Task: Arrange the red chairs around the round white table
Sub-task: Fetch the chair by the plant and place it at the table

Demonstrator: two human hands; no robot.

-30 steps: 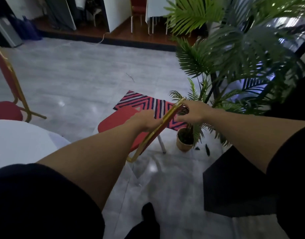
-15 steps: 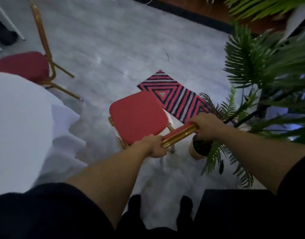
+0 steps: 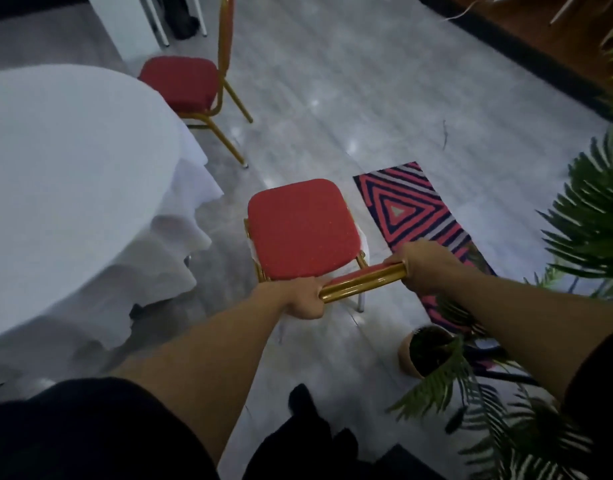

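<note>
A red chair [image 3: 300, 228] with a gold frame stands in front of me, seen from above. Its gold top rail runs between my hands. My left hand [image 3: 303, 297] grips the rail's left end and my right hand [image 3: 424, 263] grips its right end. The round white table [image 3: 66, 174], covered by a draped white cloth, fills the left side, a short gap from the chair. A second red chair [image 3: 182, 83] stands at the table's far edge with its seat toward the table.
A striped red, navy and white mat [image 3: 407, 211] lies just right of the held chair. A potted palm [image 3: 428, 348] and its fronds crowd the right side. Grey floor stretches beyond. White legs of other furniture [image 3: 159, 26] stand at the top left.
The chair, tilted a second ago, now stands level and nearer the table. My view has swung left and down, bringing the table and the second chair further into view.
</note>
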